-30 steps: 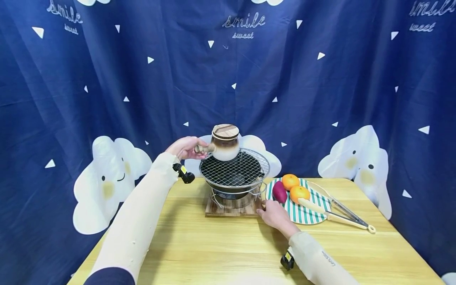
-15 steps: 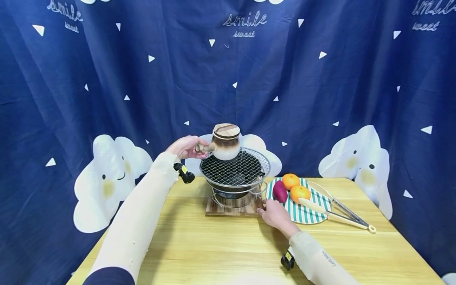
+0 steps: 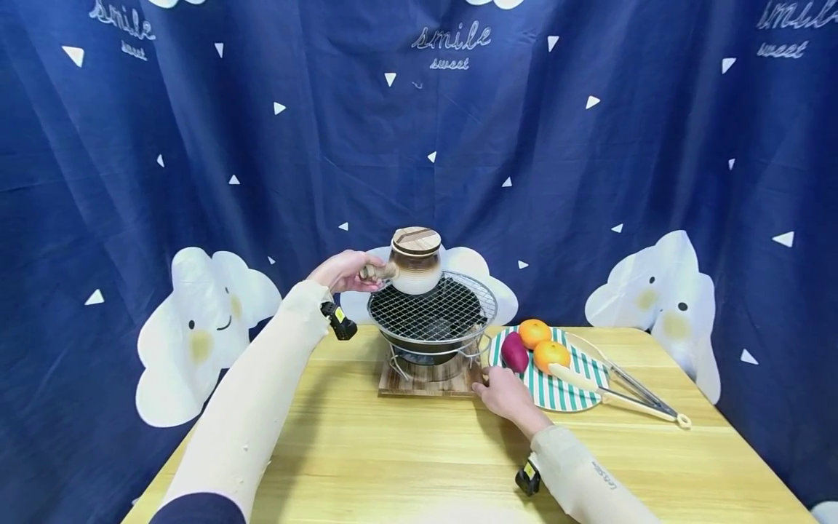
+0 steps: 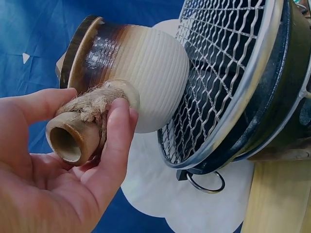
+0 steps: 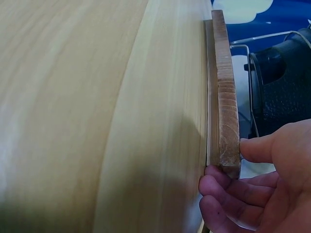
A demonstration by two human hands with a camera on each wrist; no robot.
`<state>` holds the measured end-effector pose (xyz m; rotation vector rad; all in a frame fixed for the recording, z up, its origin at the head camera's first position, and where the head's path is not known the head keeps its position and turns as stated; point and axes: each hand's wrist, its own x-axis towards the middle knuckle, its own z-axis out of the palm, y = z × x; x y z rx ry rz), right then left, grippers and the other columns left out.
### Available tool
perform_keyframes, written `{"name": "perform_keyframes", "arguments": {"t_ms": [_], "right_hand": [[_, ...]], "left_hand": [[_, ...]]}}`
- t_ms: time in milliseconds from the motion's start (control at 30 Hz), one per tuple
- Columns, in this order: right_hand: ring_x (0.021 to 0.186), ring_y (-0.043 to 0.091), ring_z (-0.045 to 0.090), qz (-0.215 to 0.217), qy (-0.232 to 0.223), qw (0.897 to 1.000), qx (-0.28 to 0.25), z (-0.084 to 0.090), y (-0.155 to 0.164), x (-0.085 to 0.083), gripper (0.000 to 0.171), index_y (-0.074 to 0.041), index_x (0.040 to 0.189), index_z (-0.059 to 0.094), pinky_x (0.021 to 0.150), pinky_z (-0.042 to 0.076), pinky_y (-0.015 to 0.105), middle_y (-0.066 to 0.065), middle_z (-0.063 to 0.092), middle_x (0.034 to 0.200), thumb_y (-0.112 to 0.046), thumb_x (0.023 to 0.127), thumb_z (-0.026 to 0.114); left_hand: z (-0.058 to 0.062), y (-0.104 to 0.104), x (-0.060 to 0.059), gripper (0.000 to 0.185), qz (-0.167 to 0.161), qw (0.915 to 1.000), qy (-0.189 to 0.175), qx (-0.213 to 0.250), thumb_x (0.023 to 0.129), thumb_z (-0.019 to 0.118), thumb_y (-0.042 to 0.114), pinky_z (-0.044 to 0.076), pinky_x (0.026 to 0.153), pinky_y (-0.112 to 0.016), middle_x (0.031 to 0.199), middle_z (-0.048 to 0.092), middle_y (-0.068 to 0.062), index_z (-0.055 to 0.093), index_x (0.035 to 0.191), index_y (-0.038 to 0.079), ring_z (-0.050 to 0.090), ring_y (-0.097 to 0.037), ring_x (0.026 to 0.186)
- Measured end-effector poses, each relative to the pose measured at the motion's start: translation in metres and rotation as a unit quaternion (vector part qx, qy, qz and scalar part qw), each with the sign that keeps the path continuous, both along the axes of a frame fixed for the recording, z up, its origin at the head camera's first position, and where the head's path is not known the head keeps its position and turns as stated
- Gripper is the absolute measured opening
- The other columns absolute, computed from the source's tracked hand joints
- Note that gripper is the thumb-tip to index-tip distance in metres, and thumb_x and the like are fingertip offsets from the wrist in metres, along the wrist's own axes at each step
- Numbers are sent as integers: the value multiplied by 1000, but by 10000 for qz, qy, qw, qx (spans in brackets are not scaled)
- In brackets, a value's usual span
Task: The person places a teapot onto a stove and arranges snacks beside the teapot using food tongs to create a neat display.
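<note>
A small lidded ceramic pot, brown above and ribbed white below, stands upright at the back left of the wire grill rack. Its hollow side handle is wrapped in twine, and my left hand holds it between thumb and fingers. Under the rack is a black round grill on wire legs, set on a wooden board. My right hand pinches the board's near right corner, thumb on top and fingers at the edge; some fingertips are partly hidden.
Right of the board lies a striped oval plate with two oranges and a purple oval item. Tongs lie across its right side. A blue curtain hangs behind the table.
</note>
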<state>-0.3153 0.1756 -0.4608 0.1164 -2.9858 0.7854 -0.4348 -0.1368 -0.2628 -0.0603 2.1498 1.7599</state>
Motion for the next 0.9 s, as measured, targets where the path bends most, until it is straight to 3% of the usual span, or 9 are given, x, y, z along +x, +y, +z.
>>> {"name": "perform_keyframes", "arguments": {"t_ms": [200,367,600,767,900], "right_hand": [[69,22,55,38,-3,10000,-27,1,-1,1,27,-6,109,70,49,39,32,5,58,73,-29,94,69],[65,21,53,12,-1,10000,-13,3,-1,2,20,-10,94,66,49,39,31,5,56,69,-29,94,69],[64,21,53,24,15,10000,-8,3,0,2,21,-12,85,62,49,38,31,6,55,69,-30,94,68],[64,21,53,52,32,10000,-14,2,2,0,19,-12,88,64,48,38,31,5,55,69,-29,94,68],[65,21,53,34,-49,10000,13,0,2,-1,20,-10,97,67,49,38,31,6,56,70,-30,95,68]], "left_hand": [[2,0,3,26,27,9998,101,-181,98,60,21,62,71,-23,106,66,-17,58,113,0,70,-17,72],[5,1,5,26,-20,9997,189,-179,97,61,21,63,72,-25,94,70,-15,60,110,-1,70,-16,67],[6,0,9,30,34,9991,284,-312,96,63,24,63,73,-26,100,71,-18,61,113,-1,71,-16,67],[5,0,9,29,174,9991,309,-244,95,63,22,63,80,-30,101,71,-19,60,110,-2,72,-18,68],[4,-1,12,28,208,9987,368,-298,96,62,23,63,79,-30,95,70,-17,59,109,-2,71,-18,66]]}}
